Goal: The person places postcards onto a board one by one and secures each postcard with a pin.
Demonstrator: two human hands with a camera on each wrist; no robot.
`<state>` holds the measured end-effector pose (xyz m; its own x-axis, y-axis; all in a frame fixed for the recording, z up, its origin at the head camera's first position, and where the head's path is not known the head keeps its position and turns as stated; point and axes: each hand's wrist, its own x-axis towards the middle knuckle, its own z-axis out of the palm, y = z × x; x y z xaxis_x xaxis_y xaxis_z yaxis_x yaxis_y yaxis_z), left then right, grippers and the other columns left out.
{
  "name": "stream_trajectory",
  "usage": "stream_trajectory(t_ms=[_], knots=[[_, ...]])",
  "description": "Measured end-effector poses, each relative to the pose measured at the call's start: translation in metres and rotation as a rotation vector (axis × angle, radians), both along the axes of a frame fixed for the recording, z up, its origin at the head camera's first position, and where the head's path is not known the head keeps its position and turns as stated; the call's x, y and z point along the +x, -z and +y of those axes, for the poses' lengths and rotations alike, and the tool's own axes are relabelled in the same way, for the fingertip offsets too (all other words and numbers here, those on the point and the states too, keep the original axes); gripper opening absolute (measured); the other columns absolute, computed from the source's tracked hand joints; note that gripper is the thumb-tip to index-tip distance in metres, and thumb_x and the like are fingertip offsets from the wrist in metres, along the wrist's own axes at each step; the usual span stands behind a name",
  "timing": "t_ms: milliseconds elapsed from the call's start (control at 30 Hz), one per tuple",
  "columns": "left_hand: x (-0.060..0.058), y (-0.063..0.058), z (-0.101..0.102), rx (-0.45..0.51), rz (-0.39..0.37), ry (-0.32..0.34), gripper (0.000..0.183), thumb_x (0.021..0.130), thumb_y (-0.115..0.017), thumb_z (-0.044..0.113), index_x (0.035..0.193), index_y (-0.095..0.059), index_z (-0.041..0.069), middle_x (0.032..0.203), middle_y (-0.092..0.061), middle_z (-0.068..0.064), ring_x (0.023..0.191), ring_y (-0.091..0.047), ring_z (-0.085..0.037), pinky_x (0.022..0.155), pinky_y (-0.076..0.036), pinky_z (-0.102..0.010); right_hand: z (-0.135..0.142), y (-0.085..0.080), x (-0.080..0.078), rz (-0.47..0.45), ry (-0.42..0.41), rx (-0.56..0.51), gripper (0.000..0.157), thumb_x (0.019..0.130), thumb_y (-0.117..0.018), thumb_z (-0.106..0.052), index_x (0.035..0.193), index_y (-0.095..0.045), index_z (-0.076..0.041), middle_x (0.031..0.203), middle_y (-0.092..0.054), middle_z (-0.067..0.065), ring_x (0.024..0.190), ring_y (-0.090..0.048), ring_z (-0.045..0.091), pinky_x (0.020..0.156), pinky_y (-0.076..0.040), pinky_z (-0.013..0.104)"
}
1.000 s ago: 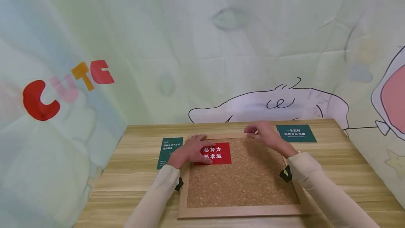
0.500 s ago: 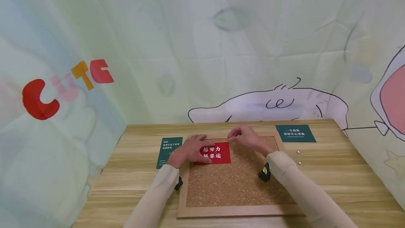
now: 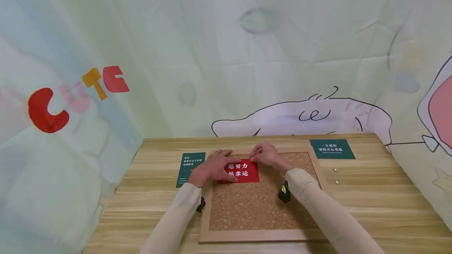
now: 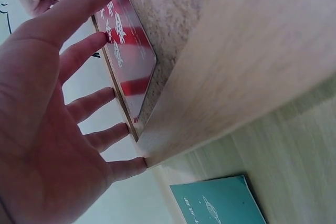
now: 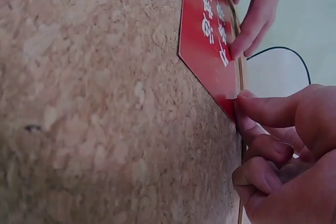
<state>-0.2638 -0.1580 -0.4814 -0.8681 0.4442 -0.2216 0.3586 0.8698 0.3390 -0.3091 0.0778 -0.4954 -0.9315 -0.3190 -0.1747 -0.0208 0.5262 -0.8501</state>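
A red card (image 3: 243, 173) with white characters lies on the upper left of a wood-framed cork board (image 3: 268, 211). My left hand (image 3: 216, 166) spreads over the card's left part. In the left wrist view its thumb presses on the card while other fingers rest along the frame. My right hand (image 3: 266, 155) is at the card's upper right corner. Its thumb and index finger pinch a small pushpin against that corner, as the right wrist view (image 5: 294, 145) of the hand shows. The pin is mostly hidden by the fingertips.
One green card (image 3: 186, 167) lies left of the board, another green card (image 3: 332, 149) beyond its upper right corner. Two small round pinheads (image 3: 335, 170) sit on the wooden table (image 3: 374, 199) to the right. A printed curtain (image 3: 226, 69) hangs behind.
My right hand has moved left from the board's upper right to the red card's upper right corner, uncovering two pinheads on the table. My left hand has stayed on the card.
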Motion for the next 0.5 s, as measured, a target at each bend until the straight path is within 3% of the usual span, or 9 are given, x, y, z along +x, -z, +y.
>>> stream_trajectory(t_ms=[233, 500], knots=[[-0.002, 0.001, -0.001, -0.005, 0.008, 0.008, 0.081, 0.078, -0.089, 0.044, 0.152, -0.055, 0.035, 0.165, -0.034, -0.009, 0.149, -0.027, -0.037, 0.118, -0.026, -0.063, -0.004, -0.003, -0.003, 0.005, 0.024, 0.074, 0.008, 0.091, -0.078, -0.003, 0.088, -0.071, -0.006, 0.088, -0.068, 0.008, 0.082, -0.062, 0.022, 0.069, -0.049, 0.029], [-0.003, 0.003, 0.0, -0.004, 0.004, -0.001, 0.081, 0.078, -0.089, 0.043, 0.151, -0.055, 0.037, 0.165, -0.034, -0.007, 0.149, -0.028, -0.036, 0.117, -0.031, -0.062, -0.01, -0.014, -0.011, -0.077, 0.032, 0.207, 0.006, 0.091, -0.079, -0.008, 0.09, -0.074, -0.005, 0.088, -0.07, 0.008, 0.082, -0.061, 0.023, 0.07, -0.048, 0.032]])
